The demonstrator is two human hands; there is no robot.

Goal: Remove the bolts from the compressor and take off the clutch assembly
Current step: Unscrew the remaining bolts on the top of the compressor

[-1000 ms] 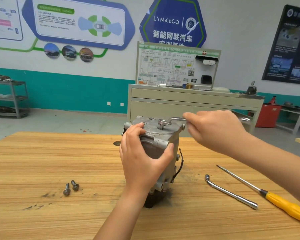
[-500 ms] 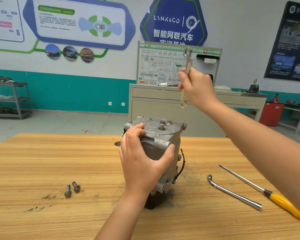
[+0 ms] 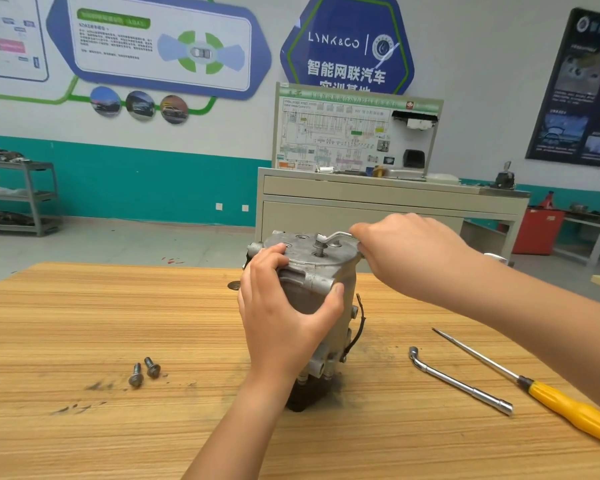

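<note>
Now two bolts (image 3: pixel 152 368) loose, one bolt (image 3: pixel 321 244) in compressor (image 3: pixel 302 259).

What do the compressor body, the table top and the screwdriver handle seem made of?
Compressor body: probably cast aluminium, dull grey, with moulded lugs. Table top: wood or wood-look laminate; straight striped grain shows. Screwdriver handle: likely plastic, smooth glossy yellow with a black collar.

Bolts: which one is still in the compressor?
The bolt standing up from the compressor's top face, with the wrench ring on its head. The other two bolts lie loose on the table, left of it.
</note>
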